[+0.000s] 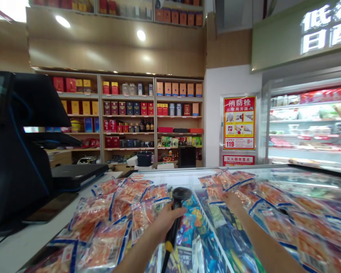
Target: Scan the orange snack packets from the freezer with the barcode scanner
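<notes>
My left hand (170,218) is closed round the handle of a black barcode scanner (182,193), whose head points forward; a yellow band shows low on its grip. To the right, my right hand (232,201) pinches the edge of a clear food packet (215,194) with orange-pink contents; its fingertips are partly blurred. More packets of this kind (93,212) lie in a loose pile at left. Another spread of them (275,223) covers the glass at right. Beneath my hands are blue and colourful packs (187,227) beside a white wire divider (208,223).
A black checkout terminal (17,151) stands on the white counter (19,252) at left, with a dark phone-like slab (52,207) nearby. Behind the freezer's far rim (170,172) are shelves of boxed goods (127,108). A lit chiller (309,125) stands at right.
</notes>
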The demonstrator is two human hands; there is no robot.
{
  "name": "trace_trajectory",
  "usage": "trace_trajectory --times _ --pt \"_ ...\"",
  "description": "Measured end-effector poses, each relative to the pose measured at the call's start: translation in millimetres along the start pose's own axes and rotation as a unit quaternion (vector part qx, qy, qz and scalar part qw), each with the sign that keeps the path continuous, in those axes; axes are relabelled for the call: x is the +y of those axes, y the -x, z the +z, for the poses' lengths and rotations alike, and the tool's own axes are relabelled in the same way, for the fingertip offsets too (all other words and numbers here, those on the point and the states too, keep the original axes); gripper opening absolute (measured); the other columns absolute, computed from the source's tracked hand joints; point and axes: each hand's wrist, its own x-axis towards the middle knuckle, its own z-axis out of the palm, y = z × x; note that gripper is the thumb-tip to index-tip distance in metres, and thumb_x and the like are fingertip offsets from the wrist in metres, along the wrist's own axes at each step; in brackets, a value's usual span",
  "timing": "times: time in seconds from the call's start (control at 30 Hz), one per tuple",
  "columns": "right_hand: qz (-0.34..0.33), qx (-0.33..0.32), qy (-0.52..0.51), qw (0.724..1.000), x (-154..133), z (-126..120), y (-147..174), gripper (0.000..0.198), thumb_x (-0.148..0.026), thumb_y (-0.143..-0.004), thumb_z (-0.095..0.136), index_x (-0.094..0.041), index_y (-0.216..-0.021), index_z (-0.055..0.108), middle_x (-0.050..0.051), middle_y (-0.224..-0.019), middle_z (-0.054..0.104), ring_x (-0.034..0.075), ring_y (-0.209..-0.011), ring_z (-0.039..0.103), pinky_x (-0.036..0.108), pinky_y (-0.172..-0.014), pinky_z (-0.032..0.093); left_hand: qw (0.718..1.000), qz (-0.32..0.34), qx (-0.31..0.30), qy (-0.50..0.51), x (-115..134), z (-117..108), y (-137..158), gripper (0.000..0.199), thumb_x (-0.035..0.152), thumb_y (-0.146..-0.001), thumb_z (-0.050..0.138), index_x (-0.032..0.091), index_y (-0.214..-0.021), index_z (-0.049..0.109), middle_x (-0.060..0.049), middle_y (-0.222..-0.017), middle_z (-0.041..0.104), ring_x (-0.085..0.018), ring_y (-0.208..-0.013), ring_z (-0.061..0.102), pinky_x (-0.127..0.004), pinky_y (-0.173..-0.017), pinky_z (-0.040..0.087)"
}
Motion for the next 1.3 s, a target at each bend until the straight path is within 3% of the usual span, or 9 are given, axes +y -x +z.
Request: trace_trajectory --times 0.13,0.23,0.43,0.67,0.83,1.3 --pt "-0.018 0.001 -0.041 0.999 -11 -6 13 0.017 -0.029 -0.059 0.048 -0.017 -0.063 0.058 0.006 -0.064 0.062 0.019 -0.064 0.057 0.028 -0.059 0.039 0.999 -0.009 -0.032 0.005 16 23 -15 0.023 0.032 -0.057 0.061 0.016 -0.064 0.046 0.004 -0.046 0.051 -0.008 -0.039 0.047 -0.021 -0.042 0.035" --pt "-0.021 0.037 -0.093 0.995 -22 -12 22 0.022 -0.032 -0.06 0.045 -0.015 -0.067 0.057 0.007 -0.065 0.062 0.02 -0.064 0.056 0.029 -0.059 0.039 0.999 -0.025 -0.032 0.01 11 27 -8 0.028 0.037 -0.055 0.062 0.017 -0.065 0.045 0.004 -0.047 0.051 -0.008 -0.037 0.047 -0.022 -0.04 0.036" --pt "-0.007 0.08 -0.132 0.988 -42 -17 35 0.022 -0.032 -0.059 0.045 -0.015 -0.066 0.057 0.008 -0.064 0.062 0.019 -0.06 0.055 0.028 -0.058 0.039 0.999 -0.021 0.004 0.024 -12 12 30 0.03 0.041 -0.059 0.058 0.017 -0.059 0.041 0.007 -0.041 0.044 -0.005 -0.034 0.041 -0.019 -0.038 0.033" --pt "-0.009 0.082 -0.129 0.988 -59 -16 50 0.021 -0.03 -0.061 0.044 -0.014 -0.068 0.057 0.008 -0.065 0.062 0.018 -0.063 0.055 0.027 -0.061 0.039 0.999 -0.017 -0.029 0.026 2 -3 57 0.024 0.037 -0.064 0.056 0.017 -0.062 0.043 0.006 -0.046 0.047 -0.005 -0.038 0.042 -0.018 -0.039 0.034" --pt "-0.006 0.084 -0.124 0.989 -67 -15 56 0.022 -0.031 -0.062 0.045 -0.015 -0.069 0.058 0.007 -0.066 0.062 0.019 -0.064 0.055 0.028 -0.06 0.038 0.997 -0.009 -0.067 0.035 3 -7 65 0.022 0.035 -0.064 0.056 0.016 -0.063 0.044 0.005 -0.049 0.047 -0.005 -0.039 0.043 -0.019 -0.039 0.034" --pt "-0.041 0.094 -0.102 0.989 -89 -15 73 0.023 -0.031 -0.064 0.042 -0.014 -0.068 0.056 0.008 -0.067 0.062 0.017 -0.062 0.054 0.026 -0.059 0.036 0.997 -0.024 -0.067 0.023 10 -10 74 0.019 0.03 -0.065 0.055 0.016 -0.062 0.042 0.007 -0.043 0.045 -0.005 -0.035 0.041 -0.018 -0.037 0.033"
